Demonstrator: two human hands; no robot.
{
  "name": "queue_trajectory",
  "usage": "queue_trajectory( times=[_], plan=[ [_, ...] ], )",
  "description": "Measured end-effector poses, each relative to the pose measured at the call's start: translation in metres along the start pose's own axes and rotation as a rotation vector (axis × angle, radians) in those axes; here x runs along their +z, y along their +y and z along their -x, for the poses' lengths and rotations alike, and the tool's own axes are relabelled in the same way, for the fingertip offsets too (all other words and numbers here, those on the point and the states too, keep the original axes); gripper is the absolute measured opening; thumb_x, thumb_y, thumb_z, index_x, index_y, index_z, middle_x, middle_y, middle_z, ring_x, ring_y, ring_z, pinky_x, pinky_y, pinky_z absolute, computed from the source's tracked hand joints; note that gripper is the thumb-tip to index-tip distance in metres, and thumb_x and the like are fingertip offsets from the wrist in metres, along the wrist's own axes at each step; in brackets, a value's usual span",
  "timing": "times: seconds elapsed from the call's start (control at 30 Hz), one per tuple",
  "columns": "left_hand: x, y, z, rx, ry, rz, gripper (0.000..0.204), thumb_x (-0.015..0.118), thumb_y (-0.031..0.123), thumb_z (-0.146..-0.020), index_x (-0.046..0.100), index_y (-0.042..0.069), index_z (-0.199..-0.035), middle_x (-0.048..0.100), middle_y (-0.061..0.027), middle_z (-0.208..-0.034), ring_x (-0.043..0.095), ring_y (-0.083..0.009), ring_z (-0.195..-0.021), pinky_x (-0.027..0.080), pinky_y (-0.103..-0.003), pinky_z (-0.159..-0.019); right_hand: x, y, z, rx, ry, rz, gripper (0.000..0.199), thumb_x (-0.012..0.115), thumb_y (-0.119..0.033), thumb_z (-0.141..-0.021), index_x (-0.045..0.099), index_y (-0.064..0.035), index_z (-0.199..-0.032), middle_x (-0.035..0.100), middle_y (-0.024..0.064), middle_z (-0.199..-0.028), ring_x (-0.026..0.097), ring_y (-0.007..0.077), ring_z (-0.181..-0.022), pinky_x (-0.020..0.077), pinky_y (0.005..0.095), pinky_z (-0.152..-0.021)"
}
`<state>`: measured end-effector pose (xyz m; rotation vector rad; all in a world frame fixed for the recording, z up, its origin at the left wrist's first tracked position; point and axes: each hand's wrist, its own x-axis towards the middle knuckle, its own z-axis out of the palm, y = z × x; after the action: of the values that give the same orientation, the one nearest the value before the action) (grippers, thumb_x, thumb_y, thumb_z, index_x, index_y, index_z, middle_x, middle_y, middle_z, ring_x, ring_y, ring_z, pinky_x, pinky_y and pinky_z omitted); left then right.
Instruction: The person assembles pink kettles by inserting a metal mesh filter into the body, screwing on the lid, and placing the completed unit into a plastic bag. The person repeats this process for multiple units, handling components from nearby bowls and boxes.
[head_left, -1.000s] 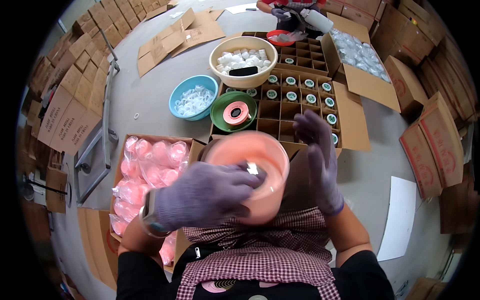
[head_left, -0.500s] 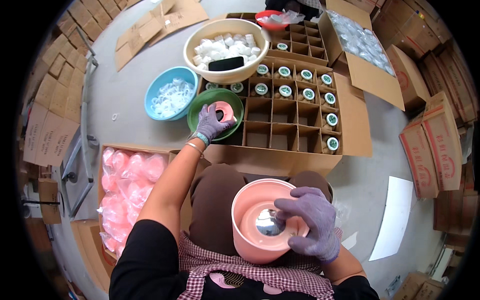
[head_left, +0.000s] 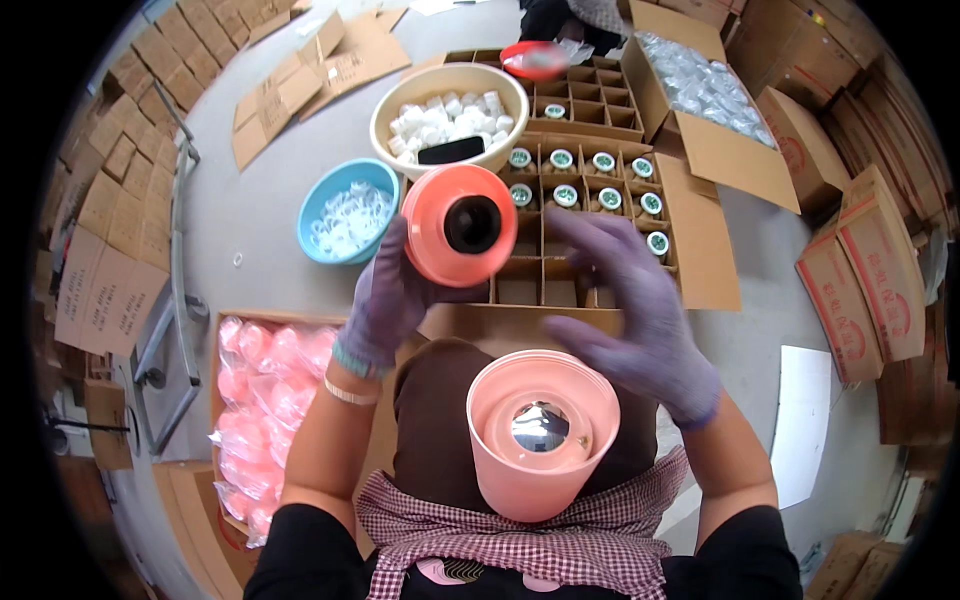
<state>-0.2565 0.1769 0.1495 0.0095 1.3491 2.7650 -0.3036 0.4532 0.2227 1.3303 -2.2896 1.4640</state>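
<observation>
A packing workshop or warehouse floor — flattened cardboard cartons [head_left: 110,215] stack along the left, filled boxes [head_left: 860,290] on the right. A divided carton [head_left: 560,215] of capped jars sits far centre — bare concrete underneath.

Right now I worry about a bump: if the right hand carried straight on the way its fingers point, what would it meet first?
Likely the pink lid with the black centre, held up by the left hand. The right hand points up-left toward it, open and apart from it. Depth is unclear, so it might pass behind.
</observation>
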Motion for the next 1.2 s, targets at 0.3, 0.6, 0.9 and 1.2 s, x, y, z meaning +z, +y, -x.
queue_trajectory(
  times=[0.3,0.6,0.9,1.2],
  plan=[
    [0.128,-0.005,0.101,0.378,0.198,-0.453,0.071,0.046,0.058,-0.105,0.050,-0.002,-0.143,0.060,-0.0115,-0.134,0.060,-0.0215,-0.121,0.049,-0.036,-0.103,0.029,-0.044,-0.013,-0.144,0.377,-0.085,0.032,0.070,-0.030,-0.094,0.057,-0.0060,-0.112,0.062,0.0175,-0.089,0.068,0.0369,-0.077,0.0542,0.0428,-0.065],
    [0.132,-0.002,0.096,1.019,-0.093,-1.399,0.060,0.063,0.032,-0.099,0.052,-0.004,-0.145,0.046,-0.0279,-0.154,0.040,-0.0438,-0.147,0.035,-0.046,-0.118,-0.021,-0.045,0.009,0.594,-0.304,-1.041,0.031,0.051,-0.033,-0.106,0.068,-0.0076,-0.113,0.070,0.0031,-0.080,0.068,0.0123,-0.063,0.0564,0.0250,-0.057],
    [0.095,0.032,0.101,0.254,-0.530,-1.279,0.053,0.060,0.044,-0.099,0.068,0.003,-0.131,0.069,-0.0172,-0.127,0.059,-0.0376,-0.129,0.043,-0.048,-0.113,0.015,0.005,0.097,0.122,-0.141,-0.706,0.044,0.069,-0.029,-0.093,0.066,-0.0015,-0.127,0.062,0.0125,-0.134,0.054,0.0247,-0.130,0.0417,0.0397,-0.112],
    [0.057,0.010,0.090,0.154,-0.453,-0.992,0.071,0.054,0.065,-0.096,0.075,0.001,-0.119,0.067,-0.0186,-0.121,0.059,-0.0341,-0.119,0.043,-0.046,-0.107,0.037,0.005,0.092,0.131,-0.074,-0.771,0.034,0.068,-0.034,-0.097,0.074,-0.0019,-0.108,0.068,0.0116,-0.113,0.063,0.0247,-0.115,0.0478,0.0383,-0.103]
  ],
)
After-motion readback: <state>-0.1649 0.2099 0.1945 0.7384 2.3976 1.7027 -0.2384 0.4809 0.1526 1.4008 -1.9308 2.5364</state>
